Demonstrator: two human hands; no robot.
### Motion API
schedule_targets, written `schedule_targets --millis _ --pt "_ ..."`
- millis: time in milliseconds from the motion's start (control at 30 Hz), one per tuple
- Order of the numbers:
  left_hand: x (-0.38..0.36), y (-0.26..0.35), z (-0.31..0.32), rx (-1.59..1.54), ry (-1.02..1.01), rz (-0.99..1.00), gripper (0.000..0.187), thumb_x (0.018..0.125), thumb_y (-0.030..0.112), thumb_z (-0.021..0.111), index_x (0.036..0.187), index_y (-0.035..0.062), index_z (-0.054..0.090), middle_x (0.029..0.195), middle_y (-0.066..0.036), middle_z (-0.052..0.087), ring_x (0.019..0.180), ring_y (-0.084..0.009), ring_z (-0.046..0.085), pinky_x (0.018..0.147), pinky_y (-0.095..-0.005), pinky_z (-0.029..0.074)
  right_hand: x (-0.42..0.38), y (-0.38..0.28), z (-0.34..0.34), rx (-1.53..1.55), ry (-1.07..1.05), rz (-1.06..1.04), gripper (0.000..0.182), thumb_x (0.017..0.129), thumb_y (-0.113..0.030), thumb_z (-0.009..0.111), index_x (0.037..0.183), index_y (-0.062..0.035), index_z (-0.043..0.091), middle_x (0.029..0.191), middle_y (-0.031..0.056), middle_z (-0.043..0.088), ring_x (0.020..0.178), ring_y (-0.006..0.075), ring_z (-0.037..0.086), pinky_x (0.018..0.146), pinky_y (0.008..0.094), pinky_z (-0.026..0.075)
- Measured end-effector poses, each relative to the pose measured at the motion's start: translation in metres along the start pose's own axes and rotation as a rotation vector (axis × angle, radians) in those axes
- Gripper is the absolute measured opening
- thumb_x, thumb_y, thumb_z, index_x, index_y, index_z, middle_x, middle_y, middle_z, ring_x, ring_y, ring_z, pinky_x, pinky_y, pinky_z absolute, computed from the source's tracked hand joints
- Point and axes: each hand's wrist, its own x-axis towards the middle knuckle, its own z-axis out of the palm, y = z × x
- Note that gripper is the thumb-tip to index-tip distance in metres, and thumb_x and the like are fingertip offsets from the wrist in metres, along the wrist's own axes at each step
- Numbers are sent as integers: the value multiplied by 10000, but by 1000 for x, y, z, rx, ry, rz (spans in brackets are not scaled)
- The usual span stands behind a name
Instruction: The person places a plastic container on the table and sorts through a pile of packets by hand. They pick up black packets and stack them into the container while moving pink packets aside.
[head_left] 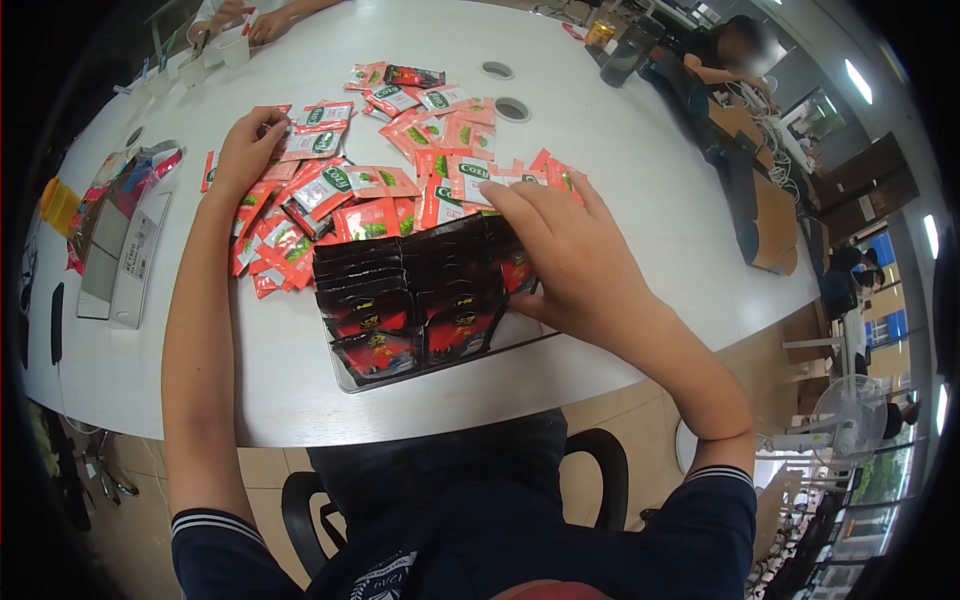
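Observation:
My right hand curves around the right end of the black-and-red sachets, thumb low and fingers at the far side. A red sachet face shows between its thumb and fingers. The dark sachets stand in overlapping rows in a shallow tray at the table's near edge. Over on the left, my left hand rests at the loose pile, fingers curled in beside a red-and-white "Cozy" sachet. Whatever is between those fingertips is hidden. More red and pink sachets lie heaped behind the tray.
A white box and a yellow item stand at the left. Across the table, another person's hand is near white cups. Open cardboard boxes line the right edge, where another person sits. Two round holes pierce the tabletop.

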Motion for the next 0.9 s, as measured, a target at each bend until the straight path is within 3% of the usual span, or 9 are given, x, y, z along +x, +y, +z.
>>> schedule_targets --millis 167,900 --pt "-3 7 1 -4 5 -25 225 1018 176 665 1156 2 695 855 -52 694 719 -114 640 698 -287 521 0 0 2 13 -9 30 1038 658 -243 978 1532 -94 438 1197 93 608 1131 289 638 1146 594 396" --pt "-2 6 1 27 3 -12 219 1017 185 664 1118 -5 702 863 -57 691 726 -124 643 705 -300 520 0 2 0 11 1 3 1057 629 -233 993 1525 -92 452 1247 102 611 1186 297 628 1146 606 398"
